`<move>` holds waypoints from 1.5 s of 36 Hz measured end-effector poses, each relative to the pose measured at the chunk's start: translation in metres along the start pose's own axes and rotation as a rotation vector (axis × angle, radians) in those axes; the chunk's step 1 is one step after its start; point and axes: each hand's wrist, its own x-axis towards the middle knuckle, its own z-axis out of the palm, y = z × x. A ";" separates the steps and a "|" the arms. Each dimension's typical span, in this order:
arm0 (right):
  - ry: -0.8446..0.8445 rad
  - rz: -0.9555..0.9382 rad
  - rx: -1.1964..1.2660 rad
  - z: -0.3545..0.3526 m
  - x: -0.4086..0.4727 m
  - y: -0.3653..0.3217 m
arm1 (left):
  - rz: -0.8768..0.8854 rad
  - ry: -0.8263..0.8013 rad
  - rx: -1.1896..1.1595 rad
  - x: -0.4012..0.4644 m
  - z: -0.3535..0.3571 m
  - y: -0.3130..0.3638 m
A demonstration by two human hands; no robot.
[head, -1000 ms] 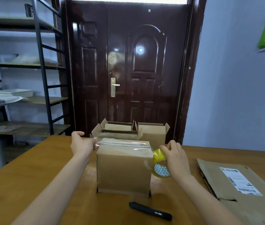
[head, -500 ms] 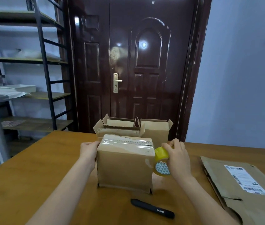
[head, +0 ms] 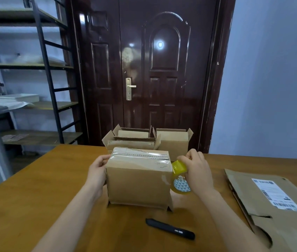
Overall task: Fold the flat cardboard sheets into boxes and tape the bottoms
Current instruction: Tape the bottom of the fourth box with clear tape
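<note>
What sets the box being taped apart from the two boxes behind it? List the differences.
The near box has its upward face shut and covered with clear tape; the two far boxes stand with flaps open. The near box is held by the left hand; the far boxes are untouched. All are plain brown cardboard on the table.

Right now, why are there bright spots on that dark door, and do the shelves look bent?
Head view: the glossy door mirrors lamps as glare spots; the wide-angle lens bows the shelf rack near the left edge; the taped box at centre stays sharp.
</note>
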 end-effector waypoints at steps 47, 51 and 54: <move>-0.376 -0.014 -0.099 -0.051 0.010 -0.013 | 0.145 0.128 0.261 -0.026 0.012 0.011; -0.378 0.012 -0.102 -0.037 0.003 -0.013 | 0.134 0.119 0.140 -0.031 0.012 -0.010; -0.427 0.022 -0.093 -0.029 -0.004 -0.013 | 0.132 0.094 0.111 -0.034 0.013 -0.022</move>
